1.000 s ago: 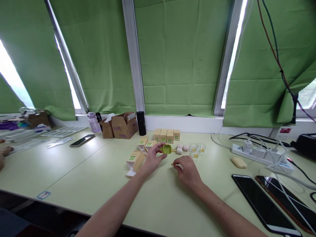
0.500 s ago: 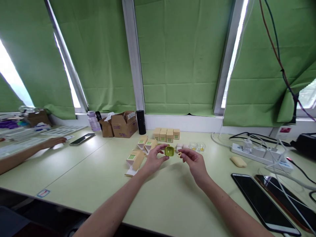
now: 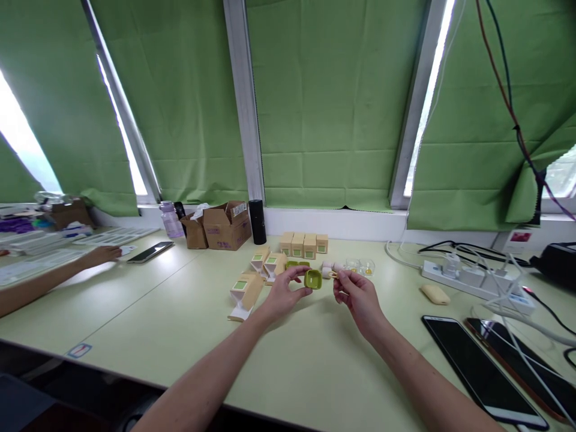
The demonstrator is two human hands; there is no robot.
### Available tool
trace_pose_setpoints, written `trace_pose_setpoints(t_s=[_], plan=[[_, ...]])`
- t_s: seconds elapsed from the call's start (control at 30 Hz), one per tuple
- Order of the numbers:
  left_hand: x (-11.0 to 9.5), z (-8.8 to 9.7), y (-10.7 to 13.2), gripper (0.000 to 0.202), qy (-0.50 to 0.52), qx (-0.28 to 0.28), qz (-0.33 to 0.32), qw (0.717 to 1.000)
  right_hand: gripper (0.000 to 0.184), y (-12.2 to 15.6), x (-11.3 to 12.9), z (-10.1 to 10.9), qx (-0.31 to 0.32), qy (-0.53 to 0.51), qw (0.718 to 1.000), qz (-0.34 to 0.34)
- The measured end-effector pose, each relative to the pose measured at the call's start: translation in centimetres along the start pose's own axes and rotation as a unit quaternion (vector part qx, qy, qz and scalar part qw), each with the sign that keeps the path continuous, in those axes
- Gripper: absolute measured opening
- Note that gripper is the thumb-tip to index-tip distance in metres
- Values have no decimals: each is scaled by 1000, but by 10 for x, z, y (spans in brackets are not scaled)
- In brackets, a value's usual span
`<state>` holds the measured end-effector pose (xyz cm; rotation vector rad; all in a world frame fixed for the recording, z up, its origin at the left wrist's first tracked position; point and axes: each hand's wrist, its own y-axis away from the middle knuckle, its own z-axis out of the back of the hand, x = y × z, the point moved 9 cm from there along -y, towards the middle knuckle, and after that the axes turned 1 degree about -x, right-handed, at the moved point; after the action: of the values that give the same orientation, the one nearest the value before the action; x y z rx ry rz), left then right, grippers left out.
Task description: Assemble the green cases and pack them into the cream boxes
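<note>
My left hand (image 3: 283, 292) pinches a small green square case (image 3: 312, 279), held just above the table with its open side facing me. My right hand (image 3: 355, 295) is closed in a pinch on a tiny pale yellow piece (image 3: 332, 274) right beside the case. Behind my hands lie several tan boxes with green labels (image 3: 303, 244), some tipped over (image 3: 245, 291), two pink-white pieces (image 3: 327, 264) and clear cups with yellow centres (image 3: 360, 267).
Open cardboard boxes (image 3: 225, 225), a black cylinder (image 3: 257, 222) and a purple bottle (image 3: 170, 219) stand by the window. A power strip (image 3: 472, 277) with cables and two phones (image 3: 483, 372) lie at the right. Another person's hand (image 3: 101, 255) rests far left near a phone (image 3: 150, 252).
My right hand lifted a tiny piece off the table and brought it up beside the green case. Another person's arm reached in at the far left.
</note>
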<state>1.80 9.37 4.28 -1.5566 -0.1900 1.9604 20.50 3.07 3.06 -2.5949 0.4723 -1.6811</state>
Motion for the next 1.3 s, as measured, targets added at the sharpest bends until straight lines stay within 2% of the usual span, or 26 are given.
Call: trace_pose_setpoints(t_s=[0.13,0.4,0.53,0.67,0.83,1.03,1.13,1.3], plan=[[-3,-2,1,51,-5,9,-4,1000,46,4,8,-7,19,11,1000,17],[-8,-3,3,51,-11,4,-12,1000,36,8,21,-14,20,73,990,115],[-17,-4,4,50,-17,6,-23,1000,23,12,22,-12,14,166,973,156],[-28,-5,7,49,-22,6,-42,999,14,21,30,-19,26,297,923,242],[-35,-7,9,47,-22,12,-62,998,19,34,38,-31,45,398,842,362],[-40,-13,13,48,-23,22,-84,996,20,46,45,-39,28,506,745,433],[-45,-13,15,47,-39,19,-103,994,20,48,45,-42,29,536,721,438],[-53,-13,16,45,-62,15,-116,991,20,49,42,-46,46,544,707,450]])
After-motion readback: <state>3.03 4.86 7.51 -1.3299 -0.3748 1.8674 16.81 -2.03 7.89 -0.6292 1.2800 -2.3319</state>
